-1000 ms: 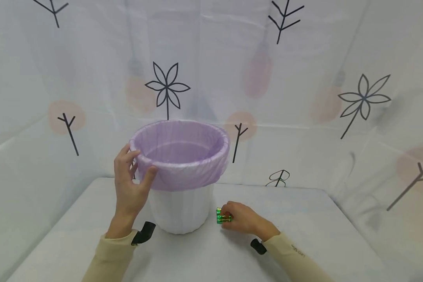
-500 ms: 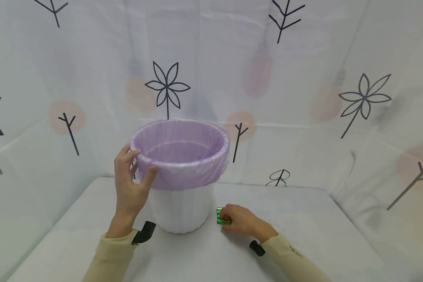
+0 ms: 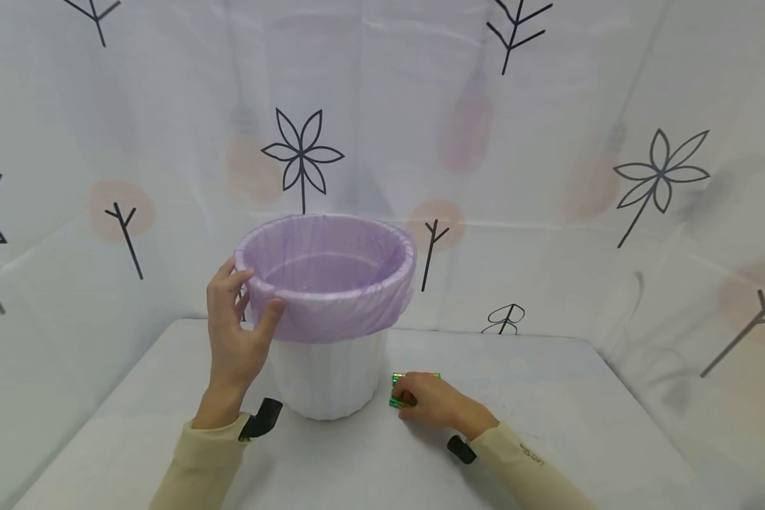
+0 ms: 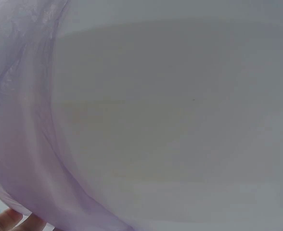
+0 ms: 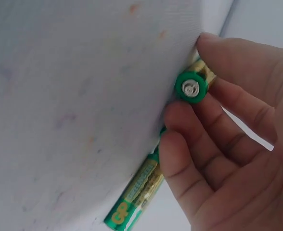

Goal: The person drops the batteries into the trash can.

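A white trash bin (image 3: 328, 379) stands on the table, its mouth lined with a purple plastic bag (image 3: 331, 322) folded over the rim. My left hand (image 3: 237, 340) grips the rim at the bin's left side, thumb in front and fingers behind. To the right of the bin my right hand (image 3: 436, 400) is low at the table, fingers curled over green-and-gold batteries (image 3: 397, 391). In the right wrist view one battery (image 5: 192, 86) sits end-on between thumb and fingers. Another battery (image 5: 134, 197) lies on the cloth beside the fingertips. The palm partly hides the batteries in the head view.
A white cloth covers the table (image 3: 548, 411). Behind it hangs a pale curtain (image 3: 535, 127) with printed flowers and twigs. The bin's wall (image 4: 180, 120) fills most of the left wrist view.
The right hand has shifted slightly left over the batteries. Green now shows along the far side of that hand as well as at its fingertips. The left hand and bin stay put.
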Action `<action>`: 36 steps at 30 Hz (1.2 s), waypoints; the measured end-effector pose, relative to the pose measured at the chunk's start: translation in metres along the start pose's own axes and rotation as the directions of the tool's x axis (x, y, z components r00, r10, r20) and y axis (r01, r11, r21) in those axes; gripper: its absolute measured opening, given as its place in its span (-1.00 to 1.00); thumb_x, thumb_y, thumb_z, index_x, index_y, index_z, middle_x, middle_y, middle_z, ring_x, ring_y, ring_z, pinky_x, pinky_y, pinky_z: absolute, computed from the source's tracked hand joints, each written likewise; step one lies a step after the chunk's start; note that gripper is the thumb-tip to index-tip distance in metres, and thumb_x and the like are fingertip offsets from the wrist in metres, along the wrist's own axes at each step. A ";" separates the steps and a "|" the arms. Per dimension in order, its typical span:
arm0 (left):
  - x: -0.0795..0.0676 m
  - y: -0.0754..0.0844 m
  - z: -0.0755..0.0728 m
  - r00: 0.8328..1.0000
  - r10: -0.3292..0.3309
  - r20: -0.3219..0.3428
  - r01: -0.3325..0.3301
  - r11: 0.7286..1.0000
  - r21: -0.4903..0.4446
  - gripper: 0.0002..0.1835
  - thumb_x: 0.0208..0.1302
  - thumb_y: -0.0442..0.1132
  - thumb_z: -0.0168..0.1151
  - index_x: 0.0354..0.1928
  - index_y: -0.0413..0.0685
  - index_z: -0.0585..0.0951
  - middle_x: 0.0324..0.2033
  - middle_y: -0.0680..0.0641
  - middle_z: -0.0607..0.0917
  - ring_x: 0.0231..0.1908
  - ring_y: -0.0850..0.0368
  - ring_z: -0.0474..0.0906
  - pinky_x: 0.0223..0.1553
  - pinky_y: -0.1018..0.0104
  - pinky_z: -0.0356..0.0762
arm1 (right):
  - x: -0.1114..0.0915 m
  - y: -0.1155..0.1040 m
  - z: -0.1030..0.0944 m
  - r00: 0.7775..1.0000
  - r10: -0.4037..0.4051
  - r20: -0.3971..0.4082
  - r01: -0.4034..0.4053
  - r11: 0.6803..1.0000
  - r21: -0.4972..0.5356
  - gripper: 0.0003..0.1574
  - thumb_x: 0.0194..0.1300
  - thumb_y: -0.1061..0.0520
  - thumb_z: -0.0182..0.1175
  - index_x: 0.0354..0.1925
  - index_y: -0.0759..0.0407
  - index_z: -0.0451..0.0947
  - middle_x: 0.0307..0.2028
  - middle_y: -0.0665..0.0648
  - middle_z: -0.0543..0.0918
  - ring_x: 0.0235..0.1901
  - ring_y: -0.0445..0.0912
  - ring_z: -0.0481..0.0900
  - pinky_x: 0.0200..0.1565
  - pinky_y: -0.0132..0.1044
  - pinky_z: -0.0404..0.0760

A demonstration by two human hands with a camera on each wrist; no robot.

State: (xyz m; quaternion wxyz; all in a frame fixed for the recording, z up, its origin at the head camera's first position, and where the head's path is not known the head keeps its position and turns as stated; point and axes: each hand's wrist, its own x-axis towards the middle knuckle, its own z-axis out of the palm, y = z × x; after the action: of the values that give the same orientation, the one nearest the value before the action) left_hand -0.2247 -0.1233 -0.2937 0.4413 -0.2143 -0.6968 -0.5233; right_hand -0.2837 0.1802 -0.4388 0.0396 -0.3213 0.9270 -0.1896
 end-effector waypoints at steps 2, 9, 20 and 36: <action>0.000 0.000 0.000 1.000 0.002 -0.001 -0.002 1.000 -0.003 -0.47 0.15 -0.38 0.27 0.13 -0.37 0.33 0.29 -0.33 0.23 0.24 -0.13 0.25 0.15 -0.31 0.30 | 0.001 -0.001 0.000 1.000 -0.002 0.011 0.002 0.999 0.043 -0.76 0.13 0.15 0.35 -0.19 0.08 0.59 -0.38 -0.15 0.50 -0.38 -0.27 0.40 -0.33 -0.41 0.47; 0.000 0.000 0.000 1.000 0.002 -0.002 -0.002 1.000 -0.009 -0.47 0.14 -0.38 0.26 0.13 -0.37 0.32 0.28 -0.35 0.22 0.23 -0.16 0.26 0.15 -0.33 0.29 | 0.003 0.000 0.000 0.999 -0.005 0.040 0.000 0.994 0.112 -0.77 0.14 0.17 0.35 -0.20 0.05 0.57 -0.37 -0.15 0.51 -0.36 -0.25 0.44 -0.31 -0.41 0.48; 0.001 -0.003 -0.001 1.000 -0.017 0.007 0.017 1.000 0.001 -0.45 0.11 -0.44 0.27 0.14 -0.41 0.31 0.30 -0.36 0.21 0.24 -0.04 0.27 0.18 -0.23 0.32 | 0.004 0.001 0.001 0.999 -0.002 0.048 -0.005 0.991 0.132 -0.77 0.15 0.17 0.34 -0.19 0.05 0.57 -0.37 -0.15 0.52 -0.37 -0.27 0.45 -0.31 -0.41 0.50; -0.001 -0.001 -0.001 1.000 0.000 0.007 0.000 1.000 -0.009 -0.47 0.12 -0.42 0.26 0.14 -0.37 0.32 0.29 -0.35 0.22 0.24 -0.13 0.25 0.17 -0.30 0.29 | -0.003 -0.002 -0.017 0.999 -0.030 0.041 0.025 0.992 0.124 -0.79 0.19 0.22 0.29 -0.18 0.04 0.56 -0.37 -0.17 0.52 -0.37 -0.28 0.45 -0.29 -0.40 0.52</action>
State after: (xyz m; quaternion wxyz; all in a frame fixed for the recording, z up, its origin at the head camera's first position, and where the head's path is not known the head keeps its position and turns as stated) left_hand -0.2245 -0.1245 -0.2950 0.4381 -0.2182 -0.6958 -0.5256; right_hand -0.2836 0.1856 -0.4227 0.0763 -0.3350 0.9079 -0.2402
